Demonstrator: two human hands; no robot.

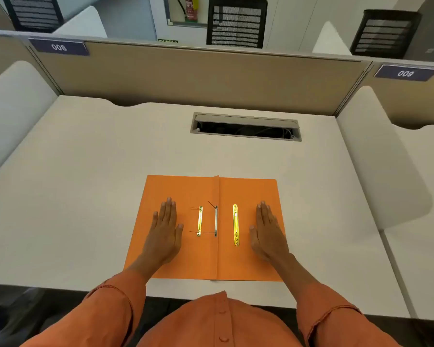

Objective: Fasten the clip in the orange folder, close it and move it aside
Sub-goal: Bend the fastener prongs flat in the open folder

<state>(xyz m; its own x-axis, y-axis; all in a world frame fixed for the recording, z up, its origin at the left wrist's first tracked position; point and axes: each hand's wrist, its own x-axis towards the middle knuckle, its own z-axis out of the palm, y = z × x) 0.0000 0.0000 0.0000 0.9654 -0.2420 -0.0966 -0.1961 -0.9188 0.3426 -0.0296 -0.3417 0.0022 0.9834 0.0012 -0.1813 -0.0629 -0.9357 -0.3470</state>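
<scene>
An orange folder [186, 186] lies open and flat on the white desk, near the front edge. Three parts of its clip lie along the fold: a gold strip with thin prongs [200, 221] on the left flap, a silver strip with prongs [215, 221] at the crease, and a longer gold bar [235, 224] on the right flap. My left hand [164, 229] rests flat, palm down, on the left flap, left of the clip parts. Flat on the right flap, right of the gold bar, lies my right hand [267, 230]. Neither hand holds anything.
A cable slot with its lid raised [246, 126] is cut into the white desk [85, 184] behind the folder. Beige partition panels [186, 73] close the back; white side dividers [376, 156] stand left and right. Office chairs show beyond the partition.
</scene>
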